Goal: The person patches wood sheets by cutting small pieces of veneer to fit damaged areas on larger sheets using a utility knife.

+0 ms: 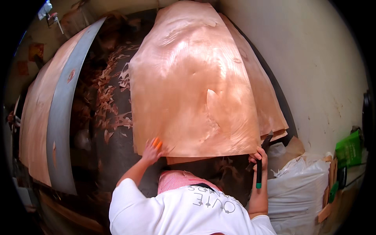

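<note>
L stack (pixel 39 117): pale sheets beside grey board (pixel 64 113), upright-ish.
Scraps (pixel 107 90): loose, L of tan sheet (pixel 184 102).
L hand (pixel 150 152): on sheet's near L edge, prob. steadying; orange item (pixel 157 143) at fingers; grip can't tell.
Tan sheet: centre, near edge twd person, prob. for reach.
R hand (pixel 260 156): clamped on black tool (pixel 259 174), near R corner, prob. so it's handy.

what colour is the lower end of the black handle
Green, at the lower end of the black handle, below the right hand; best seen in the head view.
</note>
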Demonstrator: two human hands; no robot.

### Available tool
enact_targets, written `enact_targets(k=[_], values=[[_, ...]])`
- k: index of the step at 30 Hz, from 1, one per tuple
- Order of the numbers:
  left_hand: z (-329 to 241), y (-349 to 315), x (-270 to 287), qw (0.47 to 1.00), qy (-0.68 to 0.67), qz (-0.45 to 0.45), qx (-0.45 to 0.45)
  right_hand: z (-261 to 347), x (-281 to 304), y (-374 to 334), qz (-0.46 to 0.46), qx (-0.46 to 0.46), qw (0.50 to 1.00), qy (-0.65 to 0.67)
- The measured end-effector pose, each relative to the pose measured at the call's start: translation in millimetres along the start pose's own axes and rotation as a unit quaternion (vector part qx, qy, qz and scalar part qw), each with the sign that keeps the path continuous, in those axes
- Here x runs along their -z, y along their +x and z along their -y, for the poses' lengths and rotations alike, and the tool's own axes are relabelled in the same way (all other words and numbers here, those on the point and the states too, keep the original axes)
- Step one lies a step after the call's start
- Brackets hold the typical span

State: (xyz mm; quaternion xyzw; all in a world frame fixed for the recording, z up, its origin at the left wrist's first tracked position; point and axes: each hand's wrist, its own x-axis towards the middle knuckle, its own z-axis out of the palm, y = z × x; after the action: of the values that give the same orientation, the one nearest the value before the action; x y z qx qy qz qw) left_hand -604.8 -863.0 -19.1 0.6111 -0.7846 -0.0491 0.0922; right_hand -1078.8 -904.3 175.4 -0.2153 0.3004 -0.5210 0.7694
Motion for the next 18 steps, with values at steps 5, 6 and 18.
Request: enact_targets(k=[5, 6, 18], values=[[-69.3, -154.5, -84.0, 0.767, -0.233, 0.394, 0.451, 113.2, 86.9, 21.8, 0.012, -0.054, 0.998, -0.017], [-83.8, -186.8, -106.3, 0.671, -0.309, 0.393, 0.548, 133.6, 102.4, 23.8, 0.014, -0.064, 0.998, -0.02], [-294.0, 101.2, -191.6, 0.136, -0.705, -0.18, 0.672, 237.8, 221.4, -8.8, -0.079, -0.073, 0.977, -0.182]])
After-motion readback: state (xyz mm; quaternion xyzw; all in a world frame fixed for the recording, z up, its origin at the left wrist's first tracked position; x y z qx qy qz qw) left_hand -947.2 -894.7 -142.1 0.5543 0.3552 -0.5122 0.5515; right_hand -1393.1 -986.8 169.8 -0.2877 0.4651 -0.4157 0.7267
